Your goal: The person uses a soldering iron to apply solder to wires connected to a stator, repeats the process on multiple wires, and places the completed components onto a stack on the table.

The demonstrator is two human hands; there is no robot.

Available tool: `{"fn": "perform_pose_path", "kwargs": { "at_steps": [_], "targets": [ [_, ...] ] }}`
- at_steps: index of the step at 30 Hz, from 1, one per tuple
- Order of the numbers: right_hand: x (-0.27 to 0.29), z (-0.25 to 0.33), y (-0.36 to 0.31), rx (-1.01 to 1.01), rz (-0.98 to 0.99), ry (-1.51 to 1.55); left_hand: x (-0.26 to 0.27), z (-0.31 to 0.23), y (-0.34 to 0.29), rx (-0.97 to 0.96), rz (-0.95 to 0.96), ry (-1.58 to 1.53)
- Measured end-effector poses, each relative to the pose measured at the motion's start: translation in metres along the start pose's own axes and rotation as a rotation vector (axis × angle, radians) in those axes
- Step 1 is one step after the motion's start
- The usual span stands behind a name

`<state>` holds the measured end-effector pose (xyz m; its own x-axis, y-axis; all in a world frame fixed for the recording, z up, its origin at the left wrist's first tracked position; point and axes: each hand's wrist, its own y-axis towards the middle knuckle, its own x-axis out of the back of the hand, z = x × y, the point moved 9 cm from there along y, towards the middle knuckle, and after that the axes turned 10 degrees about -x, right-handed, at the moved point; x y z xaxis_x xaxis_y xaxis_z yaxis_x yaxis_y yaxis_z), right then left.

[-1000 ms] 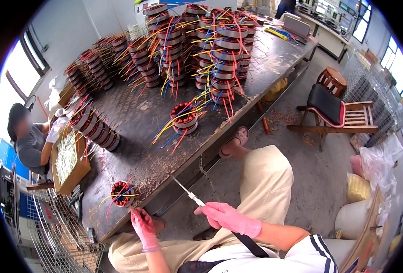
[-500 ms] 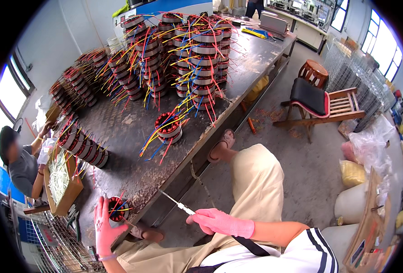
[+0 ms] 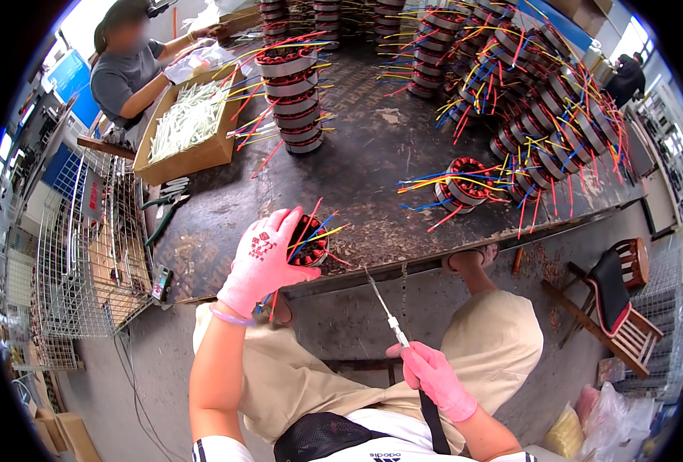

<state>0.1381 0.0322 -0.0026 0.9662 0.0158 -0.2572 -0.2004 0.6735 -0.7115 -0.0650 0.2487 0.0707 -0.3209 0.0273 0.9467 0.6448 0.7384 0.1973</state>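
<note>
My left hand [image 3: 260,258], in a pink glove, cups a wound motor stator [image 3: 320,252] near the table's front edge. Its fingers lie along the stator's left and far side, the thumb on the near side. Red, blue and yellow wires stick out of the stator. In my gloved right hand [image 3: 437,379] is a slender tool [image 3: 393,323] with a white handle and a thin metal shaft, its exact kind unclear. That hand is closed round the handle, over my lap. The tool's tip points at the table edge, apart from the stator.
A single stator [image 3: 464,187] sits farther right, before leaning stacks of stators [image 3: 557,123]. Another stack [image 3: 291,100] stands behind my left hand. Beyond pliers [image 3: 164,212] is a cardboard box [image 3: 183,163] of white strips. A co-worker [image 3: 129,69] sits at the far left.
The view has swung left, bringing the stator and both hands toward the middle. My left hand's fingers now curve more closely about the stator. The right hand still holds the slender tool.
</note>
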Motion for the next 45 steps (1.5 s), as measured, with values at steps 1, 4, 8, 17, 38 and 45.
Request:
{"fn": "perform_pose_path", "kwargs": {
  "at_steps": [1, 4, 8, 17, 38, 45],
  "targets": [
    [0.001, -0.001, 0.002, -0.014, 0.004, 0.000, 0.000, 0.000, 0.001, 0.016, 0.039, -0.035],
    [-0.001, -0.005, 0.007, -0.008, 0.040, 0.026, -0.001, 0.001, 0.003, -0.022, 0.080, -0.120],
    [-0.002, -0.003, 0.010, 0.017, 0.033, 0.007, 0.000, -0.006, 0.001, -0.079, -0.011, -0.079],
    [0.002, 0.001, 0.006, 0.012, 0.027, 0.082, -0.013, -0.012, 0.007, 0.003, -0.135, -0.153],
    [-0.003, -0.007, 0.013, 0.002, 0.039, 0.020, -0.009, -0.006, 0.004, 0.018, -0.131, -0.216],
    [-0.006, -0.005, 0.012, -0.023, 0.058, 0.011, -0.003, 0.002, 0.000, 0.083, -0.010, -0.221]
  ]
}}
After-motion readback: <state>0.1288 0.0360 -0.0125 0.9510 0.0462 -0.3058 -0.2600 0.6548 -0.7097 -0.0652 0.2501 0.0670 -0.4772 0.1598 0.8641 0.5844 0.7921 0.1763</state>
